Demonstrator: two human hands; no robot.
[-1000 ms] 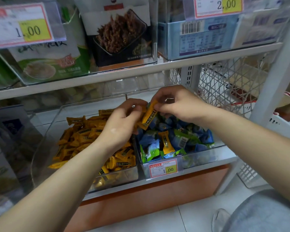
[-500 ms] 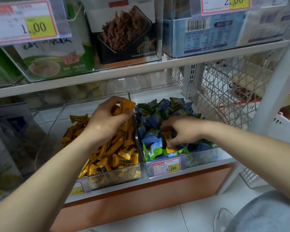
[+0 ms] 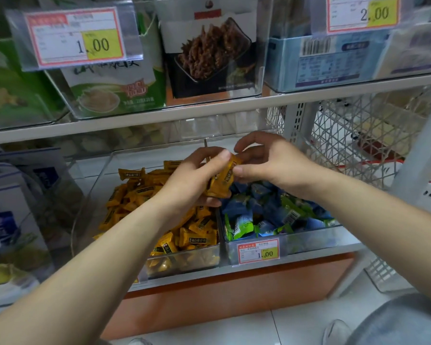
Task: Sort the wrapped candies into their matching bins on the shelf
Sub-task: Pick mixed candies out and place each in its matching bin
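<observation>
Where the clear plastic yellow-candy bin (image 3: 184, 260) meets the clear plastic blue-and-green-candy bin (image 3: 314, 239), the left hand (image 3: 192, 180) grips one yellow wrapped candy (image 3: 222, 183); the right hand (image 3: 271, 165) pinches its top.

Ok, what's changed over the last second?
The right hand lifted a stray yellow candy out of the blue-and-green candy bin and brought it up toward the left hand, which moved right from over the yellow candy bin to meet it. Both now grip it above where the bins meet. The bins stayed put.
</observation>
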